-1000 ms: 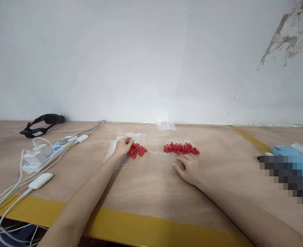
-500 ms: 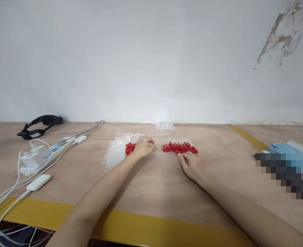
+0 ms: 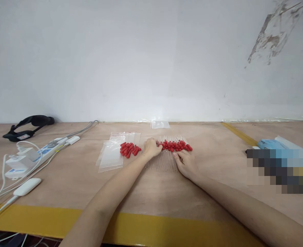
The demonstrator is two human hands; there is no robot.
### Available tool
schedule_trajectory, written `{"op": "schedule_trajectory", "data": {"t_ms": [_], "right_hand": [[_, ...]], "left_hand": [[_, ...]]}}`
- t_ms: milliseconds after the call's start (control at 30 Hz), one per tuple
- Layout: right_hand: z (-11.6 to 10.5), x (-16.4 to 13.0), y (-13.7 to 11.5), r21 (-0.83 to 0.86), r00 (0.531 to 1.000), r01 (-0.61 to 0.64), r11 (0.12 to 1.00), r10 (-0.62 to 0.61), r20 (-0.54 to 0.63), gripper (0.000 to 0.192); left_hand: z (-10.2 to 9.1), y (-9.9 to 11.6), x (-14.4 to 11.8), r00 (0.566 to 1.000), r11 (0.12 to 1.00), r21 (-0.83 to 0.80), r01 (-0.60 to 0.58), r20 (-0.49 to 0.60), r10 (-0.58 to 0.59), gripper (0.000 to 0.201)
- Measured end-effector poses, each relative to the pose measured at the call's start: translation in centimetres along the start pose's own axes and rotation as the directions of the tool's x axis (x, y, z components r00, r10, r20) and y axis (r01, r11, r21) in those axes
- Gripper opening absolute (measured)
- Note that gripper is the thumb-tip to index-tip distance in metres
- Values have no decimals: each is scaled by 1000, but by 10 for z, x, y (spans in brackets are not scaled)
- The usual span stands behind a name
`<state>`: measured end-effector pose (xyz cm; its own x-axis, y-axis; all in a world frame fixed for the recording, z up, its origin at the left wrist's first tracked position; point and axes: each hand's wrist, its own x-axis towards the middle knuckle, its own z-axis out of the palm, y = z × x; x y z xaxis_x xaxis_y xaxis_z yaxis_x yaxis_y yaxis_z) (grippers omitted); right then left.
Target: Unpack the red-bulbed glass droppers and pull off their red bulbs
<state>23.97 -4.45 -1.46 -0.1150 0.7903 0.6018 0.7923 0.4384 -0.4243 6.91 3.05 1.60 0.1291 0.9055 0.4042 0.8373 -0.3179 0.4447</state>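
Observation:
In the head view several glass droppers with red rubber bulbs [image 3: 176,146] lie in a row, thin clear tubes [image 3: 164,162] pointing towards me and others pointing towards the wall. My left hand [image 3: 152,148] is at the row's left end, its curled fingertips closed against a red bulb. Resting at the near right of the row, my right hand [image 3: 186,164] has thumb and fingers drawn together by the tubes; what lies between them is hidden. Left of my left hand, loose red bulbs [image 3: 128,150] form a heap beside and partly on clear plastic bags [image 3: 111,159].
A small clear bag [image 3: 160,125] lies by the wall. On the left are a power strip [image 3: 47,150] with white plugs, cables, a white oblong device [image 3: 28,187] and a black headset strap [image 3: 29,127]. A blue packet [image 3: 276,144] sits at right.
My left hand has moved right to the row of red bulbs, uncovering more of the loose heap. My right hand stays by the tubes. The whole view has shifted slightly.

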Motion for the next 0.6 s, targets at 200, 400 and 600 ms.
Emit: {"op": "schedule_trajectory", "data": {"t_ms": [200, 400, 600], "right_hand": [[-1, 1, 2, 69, 998, -17, 997, 21, -57, 35], [5, 3, 10, 137, 995, -28, 990, 40, -90, 35], [-2, 0, 5, 74, 972, 144, 987, -127, -198, 39]], "left_hand": [[-1, -6, -4, 988, 982, -140, 125, -76, -136, 19], [-14, -13, -14, 992, 954, -282, 98, -44, -115, 17], [-47, -8, -58, 990, 936, -323, -141, -20, 142, 13]]}}
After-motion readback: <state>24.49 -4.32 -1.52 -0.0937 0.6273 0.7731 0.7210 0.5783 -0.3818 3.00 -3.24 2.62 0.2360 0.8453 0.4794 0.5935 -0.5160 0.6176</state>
